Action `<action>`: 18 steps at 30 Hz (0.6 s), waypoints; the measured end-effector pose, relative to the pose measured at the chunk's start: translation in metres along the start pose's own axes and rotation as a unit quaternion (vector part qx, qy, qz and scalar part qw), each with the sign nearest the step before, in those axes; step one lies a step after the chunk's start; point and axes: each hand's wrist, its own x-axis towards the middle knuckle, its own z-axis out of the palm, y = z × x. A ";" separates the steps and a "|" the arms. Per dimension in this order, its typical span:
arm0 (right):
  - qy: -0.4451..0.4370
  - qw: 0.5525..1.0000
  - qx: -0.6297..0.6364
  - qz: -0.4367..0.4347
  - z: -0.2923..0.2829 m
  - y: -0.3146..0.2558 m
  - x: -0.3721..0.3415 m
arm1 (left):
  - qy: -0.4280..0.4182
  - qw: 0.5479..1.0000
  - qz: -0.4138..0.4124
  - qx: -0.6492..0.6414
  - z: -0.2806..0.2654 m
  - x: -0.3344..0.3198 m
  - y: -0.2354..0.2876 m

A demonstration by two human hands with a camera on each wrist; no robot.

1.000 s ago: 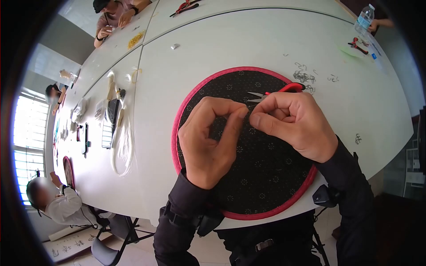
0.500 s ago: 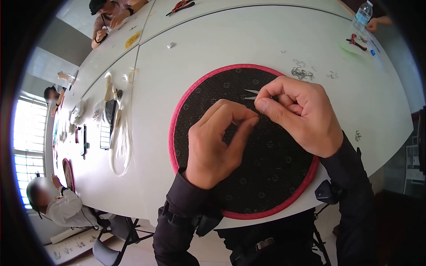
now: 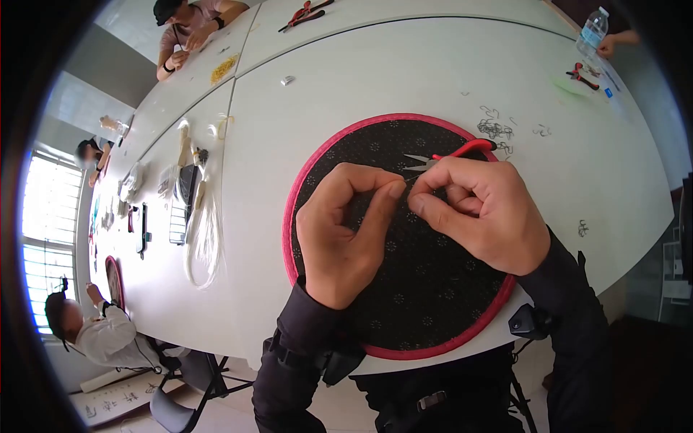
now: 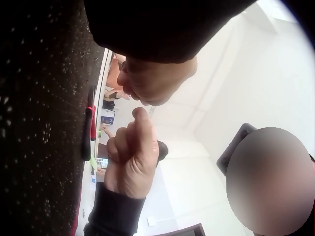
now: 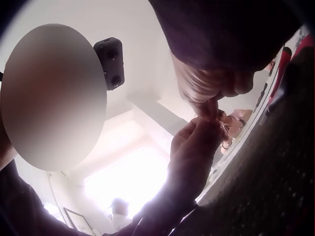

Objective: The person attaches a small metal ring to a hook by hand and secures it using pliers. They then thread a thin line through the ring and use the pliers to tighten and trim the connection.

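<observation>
Both hands are raised over a round dark mat (image 3: 404, 303) with a red rim. My left hand (image 3: 339, 234) pinches between thumb and forefinger a tiny thin thing, mostly hidden by the fingertips. Facing it, my right hand (image 3: 484, 216) pinches with thumb and curled forefinger; its fingertips stand close to the left ones, and I cannot tell what kind of thing they hold. In the right wrist view the left hand (image 5: 197, 142) overlaps the right fingertips. Red-handled needle-nose pliers (image 3: 473, 147) lie behind the right hand, tips spread.
Small bent wire pieces (image 3: 495, 130) lie in a heap beyond the mat, with more (image 3: 582, 228) at the right. Bundles of pale strands (image 3: 202, 245) lie at the left. Other pliers (image 3: 583, 76) and a water bottle (image 3: 593, 30) stand far right. Other people sit around the table (image 3: 346, 65).
Half a second ago the left hand was further right and lower, the right hand further up. Now they are level again, and the pliers' red handle shows beyond the right hand.
</observation>
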 end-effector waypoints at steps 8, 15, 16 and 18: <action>0.056 0.992 -0.069 -0.089 -0.005 0.010 0.003 | -0.085 0.985 0.087 0.122 0.001 0.003 0.000; 0.034 0.999 0.035 -0.010 -0.010 0.013 0.008 | -0.091 0.992 0.061 0.060 0.001 0.000 0.002; 0.031 0.998 0.050 0.003 -0.010 0.013 0.008 | -0.086 0.994 0.050 0.041 0.001 -0.001 0.002; 0.031 0.997 0.067 0.006 -0.008 0.015 0.009 | -0.072 0.997 0.036 0.018 0.000 -0.001 0.003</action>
